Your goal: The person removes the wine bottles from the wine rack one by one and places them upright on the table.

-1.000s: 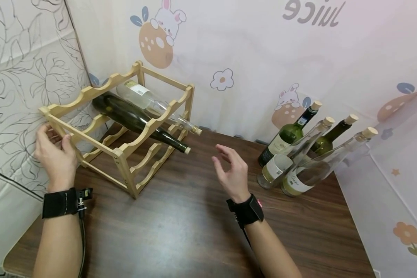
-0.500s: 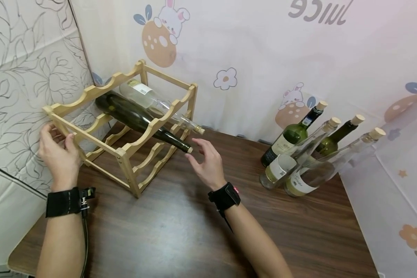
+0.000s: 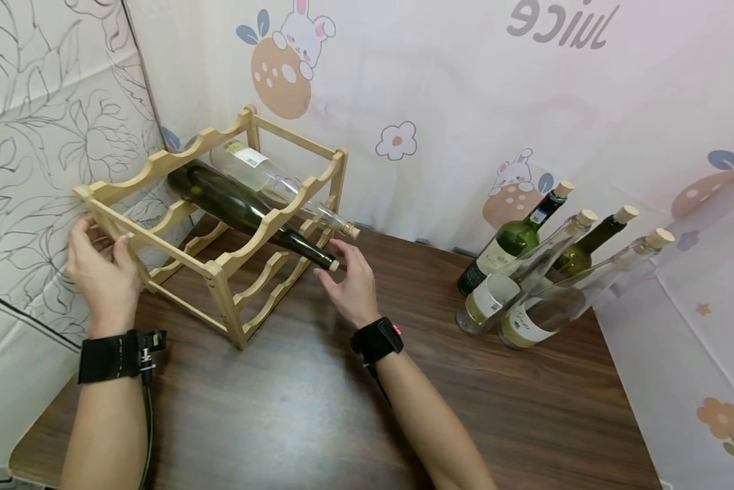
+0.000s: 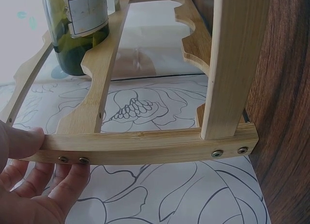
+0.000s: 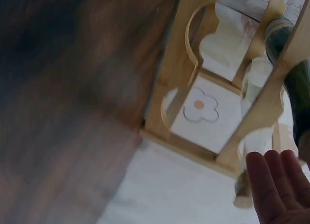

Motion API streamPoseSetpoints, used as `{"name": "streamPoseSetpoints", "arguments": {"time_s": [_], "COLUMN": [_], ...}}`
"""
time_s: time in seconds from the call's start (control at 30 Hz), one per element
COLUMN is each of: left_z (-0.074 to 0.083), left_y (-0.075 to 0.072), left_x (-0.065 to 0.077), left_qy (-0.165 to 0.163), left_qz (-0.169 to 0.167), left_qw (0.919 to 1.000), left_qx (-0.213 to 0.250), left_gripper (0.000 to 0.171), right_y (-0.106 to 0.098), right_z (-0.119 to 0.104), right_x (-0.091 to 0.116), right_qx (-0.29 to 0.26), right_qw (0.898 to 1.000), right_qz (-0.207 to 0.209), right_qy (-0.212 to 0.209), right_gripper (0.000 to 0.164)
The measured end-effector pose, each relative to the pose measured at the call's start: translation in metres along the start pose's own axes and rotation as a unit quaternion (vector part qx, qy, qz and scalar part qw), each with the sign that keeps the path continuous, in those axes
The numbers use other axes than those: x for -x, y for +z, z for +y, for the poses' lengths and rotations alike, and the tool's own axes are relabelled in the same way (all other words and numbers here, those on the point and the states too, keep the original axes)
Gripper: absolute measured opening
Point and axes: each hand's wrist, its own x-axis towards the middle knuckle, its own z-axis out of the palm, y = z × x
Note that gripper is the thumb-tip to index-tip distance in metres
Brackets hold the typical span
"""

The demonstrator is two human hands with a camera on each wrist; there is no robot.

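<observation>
A light wooden wine rack [image 3: 224, 303] stands at the left of the table. Across its upper tier lie a dark green wine bottle [image 3: 226, 202] and a clear bottle [image 3: 250, 170], corked necks toward the right. My left hand [image 3: 103, 272] grips the rack's left end; in the left wrist view thumb and fingers bend around an upright bar [image 4: 145, 149]. At the green bottle's corked mouth is my right hand [image 3: 353, 286], thumb below and fingers beyond it. The right wrist view has these fingers [image 5: 271, 180] extended, overlapping the bottle necks.
Several corked bottles stand at the right of the table, among them a green labelled bottle [image 3: 495, 255] and a clear bottle [image 3: 528, 320]. Printed wall sheets [image 3: 440, 88] close off the back and both sides. The brown table [image 3: 293, 408] extends in front.
My right hand has moved left from mid-table to the green bottle's mouth. The left hand keeps its grip on the rack, and the bottles lie as before. The head view shifted slightly.
</observation>
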Motion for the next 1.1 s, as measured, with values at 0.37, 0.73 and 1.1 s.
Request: {"name": "streamPoseSetpoints", "arguments": {"time_s": [0.37, 0.73, 1.1], "left_z": [-0.003, -0.001, -0.001], "left_y": [-0.001, 0.0, 0.001], "left_x": [0.003, 0.0, 0.001], "left_qy": [-0.007, 0.002, 0.004], "left_qz": [0.0, -0.001, 0.002], "left_qw": [1.0, 1.0, 1.0], "left_qx": [0.004, 0.004, -0.004], "left_gripper": [0.039, 0.04, 0.039], "right_y": [0.032, 0.061, 0.066], "right_z": [-0.002, -0.02, -0.026], "right_x": [0.011, 0.003, -0.006], "right_qx": [-0.199, -0.472, -0.58], "right_qw": [0.969, 0.832, 0.736], "right_qz": [0.103, 0.176, 0.202], "right_qy": [0.099, 0.235, 0.283], "right_gripper": [0.063, 0.05, 0.026]}}
